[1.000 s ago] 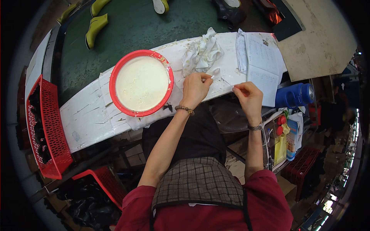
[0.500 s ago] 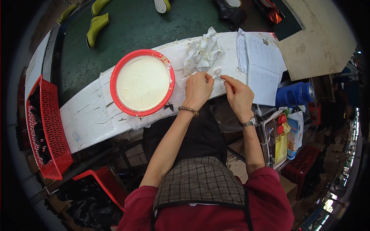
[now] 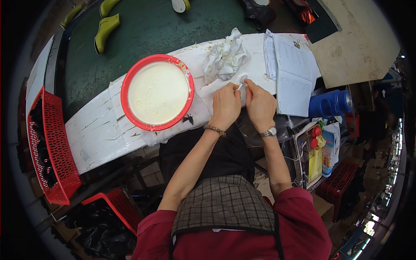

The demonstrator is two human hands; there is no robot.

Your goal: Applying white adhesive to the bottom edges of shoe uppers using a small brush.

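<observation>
My left hand (image 3: pixel 226 105) and my right hand (image 3: pixel 261 106) are close together over the front edge of the white-covered board. Their thumbs and fingertips pinch a small white piece (image 3: pixel 243 79) that looks like twisted cloth or paper; the fingers partly hide it. Just beyond them lies a crumpled, stained white cloth (image 3: pixel 228 57). To the left stands a red basin (image 3: pixel 125 96) holding a cream-coloured liquid (image 3: pixel 159 93) with a few lumps in it. A folded white cloth (image 3: pixel 167 132) with a dark smudge lies under the basin's near side.
Yellow-green boots (image 3: pixel 106 32) and dark boots (image 3: pixel 258 17) rest on the green surface (image 3: pixel 147 26) beyond. An open notebook (image 3: pixel 294 73) and a blue flask (image 3: pixel 330 105) lie to the right. Red baskets (image 3: pixel 58 147) with dark items stand at the left. A plastic bin (image 3: pixel 310 151) hangs low right.
My right hand has moved left, up against my left hand. The small white piece now sits upright between the fingertips of both. The view has shifted slightly.
</observation>
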